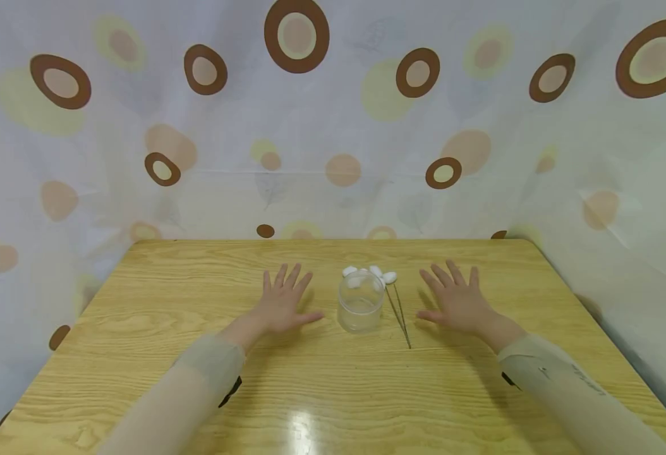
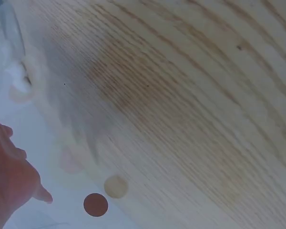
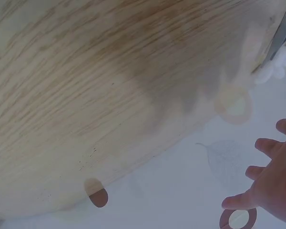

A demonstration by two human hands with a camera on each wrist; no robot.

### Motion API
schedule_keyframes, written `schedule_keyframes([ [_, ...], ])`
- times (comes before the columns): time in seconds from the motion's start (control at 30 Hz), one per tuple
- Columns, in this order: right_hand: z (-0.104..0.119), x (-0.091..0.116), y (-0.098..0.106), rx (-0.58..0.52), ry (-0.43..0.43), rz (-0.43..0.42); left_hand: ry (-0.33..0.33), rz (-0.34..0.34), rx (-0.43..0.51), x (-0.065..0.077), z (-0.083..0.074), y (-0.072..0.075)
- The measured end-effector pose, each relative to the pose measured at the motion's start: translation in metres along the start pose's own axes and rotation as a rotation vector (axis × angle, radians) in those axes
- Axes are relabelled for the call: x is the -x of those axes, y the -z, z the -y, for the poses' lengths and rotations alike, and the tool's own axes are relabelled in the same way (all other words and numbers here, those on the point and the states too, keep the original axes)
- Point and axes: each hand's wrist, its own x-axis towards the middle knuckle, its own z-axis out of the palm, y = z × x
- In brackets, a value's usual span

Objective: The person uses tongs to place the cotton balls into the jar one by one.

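A clear glass jar (image 1: 360, 316) stands upright near the middle of the table. Several white cotton balls (image 1: 389, 277) lie behind it and at its far right side, some seen through the glass. Metal tweezers (image 1: 402, 322) lie right of the jar, their tips by the cotton. Left of the jar, my left hand (image 1: 280, 308) has its fingers spread and holds nothing. My right hand (image 1: 459, 305), also spread and holding nothing, is to the right of the tweezers. In the right wrist view, the tweezers (image 3: 282, 33) and cotton balls (image 3: 276, 66) are partly cut off.
The wood-grain table (image 1: 185, 297) spreads out on both sides of the hands. A pale curtain (image 1: 310, 202) printed with brown and yellow rounds hangs behind the table and along its sides. Light reflects off the table near its front.
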Motion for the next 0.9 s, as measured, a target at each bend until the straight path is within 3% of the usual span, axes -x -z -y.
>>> schedule_keyframes([
  [0.27,0.006,-0.01,-0.004,0.034,0.102,0.009,0.004,0.056,0.08,-0.019,-0.01,-0.002],
  [0.7,0.023,-0.023,-0.009,0.038,0.211,0.011,-0.003,0.057,0.198,-0.034,-0.023,-0.004],
  [0.9,0.027,-0.028,-0.01,0.024,0.25,-0.003,-0.037,0.032,0.285,-0.038,-0.029,-0.006],
])
